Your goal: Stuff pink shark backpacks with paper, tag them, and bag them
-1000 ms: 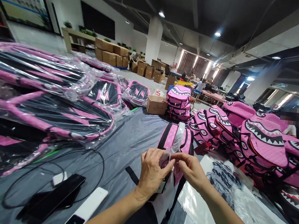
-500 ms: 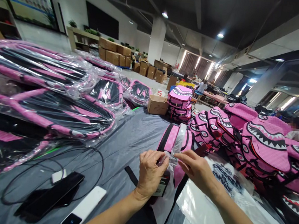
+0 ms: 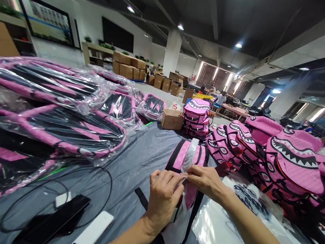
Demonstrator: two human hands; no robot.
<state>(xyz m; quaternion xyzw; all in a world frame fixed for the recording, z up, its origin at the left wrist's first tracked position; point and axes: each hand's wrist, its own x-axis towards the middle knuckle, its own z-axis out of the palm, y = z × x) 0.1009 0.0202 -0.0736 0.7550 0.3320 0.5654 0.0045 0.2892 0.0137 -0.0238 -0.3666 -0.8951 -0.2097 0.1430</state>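
Observation:
A pink and black backpack (image 3: 175, 154) lies on the grey sheet in front of me. A strip of translucent plastic film (image 3: 190, 155) runs over its middle and hangs down the near side. My left hand (image 3: 163, 193) has its fingers closed on this film at the near end of the bag. Right beside it, my right hand (image 3: 204, 181) pinches the film, and the fingertips of both hands nearly meet. What lies under the fingers is partly hidden. A black strap (image 3: 141, 197) sticks out to the left of the bag.
Plastic-wrapped pink and black bags (image 3: 72, 126) are piled at left. Pink shark-mouth backpacks (image 3: 294, 157) crowd the right side, near clear plastic bags (image 3: 221, 227). A black phone (image 3: 55, 219), a cable and a white device (image 3: 94, 230) lie front left. A cardboard box (image 3: 172, 120) stands behind.
My right hand has moved from a pointing pose to a pinch on the film, closer to my left hand. The view has shifted slightly, so surroundings appear lower.

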